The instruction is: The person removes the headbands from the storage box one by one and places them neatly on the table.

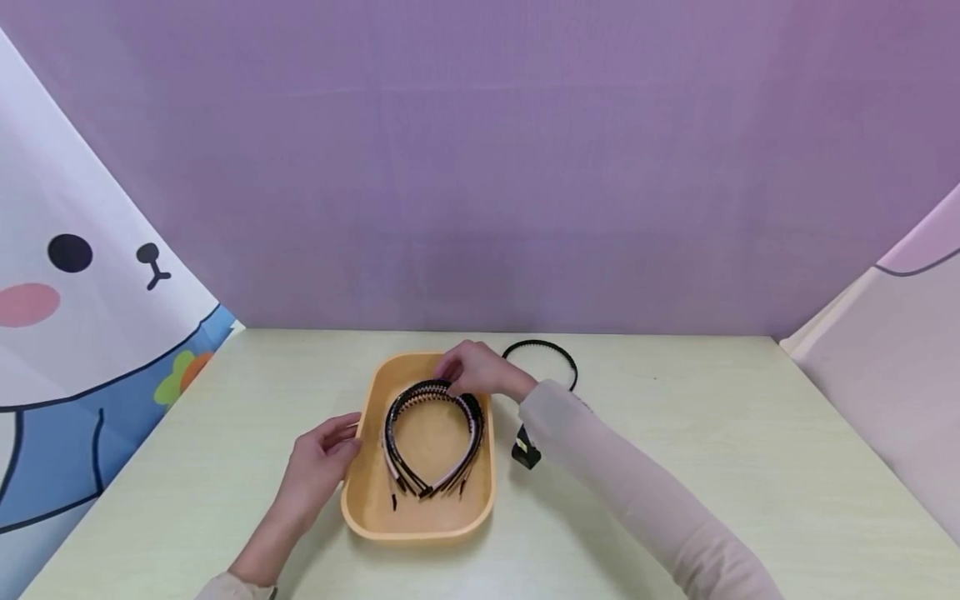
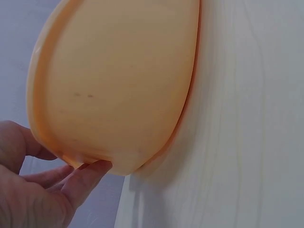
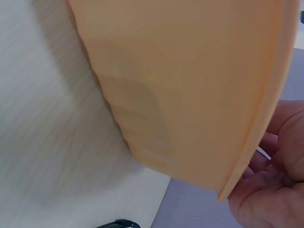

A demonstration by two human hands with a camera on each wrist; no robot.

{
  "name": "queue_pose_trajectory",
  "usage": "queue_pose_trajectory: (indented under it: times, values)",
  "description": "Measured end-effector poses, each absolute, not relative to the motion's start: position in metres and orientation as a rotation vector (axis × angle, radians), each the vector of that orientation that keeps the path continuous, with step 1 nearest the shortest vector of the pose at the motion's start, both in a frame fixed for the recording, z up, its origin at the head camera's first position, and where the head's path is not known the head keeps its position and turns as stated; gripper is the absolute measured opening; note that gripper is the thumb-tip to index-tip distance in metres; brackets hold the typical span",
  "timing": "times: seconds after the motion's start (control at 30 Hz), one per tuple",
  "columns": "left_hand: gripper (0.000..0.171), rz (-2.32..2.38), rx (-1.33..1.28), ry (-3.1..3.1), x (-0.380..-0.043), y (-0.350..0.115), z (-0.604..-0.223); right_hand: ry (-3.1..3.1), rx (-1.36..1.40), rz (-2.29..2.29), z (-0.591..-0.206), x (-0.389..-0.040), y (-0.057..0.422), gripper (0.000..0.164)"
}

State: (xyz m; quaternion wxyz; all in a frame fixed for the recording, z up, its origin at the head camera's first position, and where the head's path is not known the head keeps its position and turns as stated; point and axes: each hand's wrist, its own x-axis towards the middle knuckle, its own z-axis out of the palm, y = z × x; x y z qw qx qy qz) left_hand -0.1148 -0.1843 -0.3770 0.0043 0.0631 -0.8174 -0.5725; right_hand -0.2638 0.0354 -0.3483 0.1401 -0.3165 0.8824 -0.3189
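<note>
An orange-yellow plastic tray [image 1: 418, 527] stands on the table. Inside it lies a stack of headbands [image 1: 392, 429], mostly black with some light ones, toothed along the inner curve. My right hand [image 1: 476, 367] reaches over the far right rim and pinches a headband at the top of the stack; its fingertips are partly hidden. In the right wrist view that hand shows behind the tray wall [image 3: 190, 95]. Outside the tray's left side, my left hand [image 1: 322, 458] touches the wall with its fingers and thumb. The left wrist view shows these fingertips [image 2: 97, 173] against the outer wall.
A black toothed headband [image 1: 573, 367] lies on the table behind my right forearm, which partly covers it. Just right of the tray is a small black object [image 1: 527, 454] with a yellow-green mark. A purple backdrop [image 1: 525, 208] rises along the table's far edge.
</note>
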Motion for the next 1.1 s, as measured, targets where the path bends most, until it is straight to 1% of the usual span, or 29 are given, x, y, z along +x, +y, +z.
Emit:
queue_pose_trajectory:
  times: [0.73, 1.1]
  values:
    - [0.041, -1.801, 0.195, -2.558, -0.1178, -0.1834, -0.3778, 2.549, -0.874, -0.981, -0.3481, -0.2676, 0.0385, 0.025]
    - [0.042, -1.796, 0.195, -2.554, -0.1191, -0.1821, -0.3776, 2.578, -0.933, -0.989, -0.3438, -0.2714, 0.0402, 0.021]
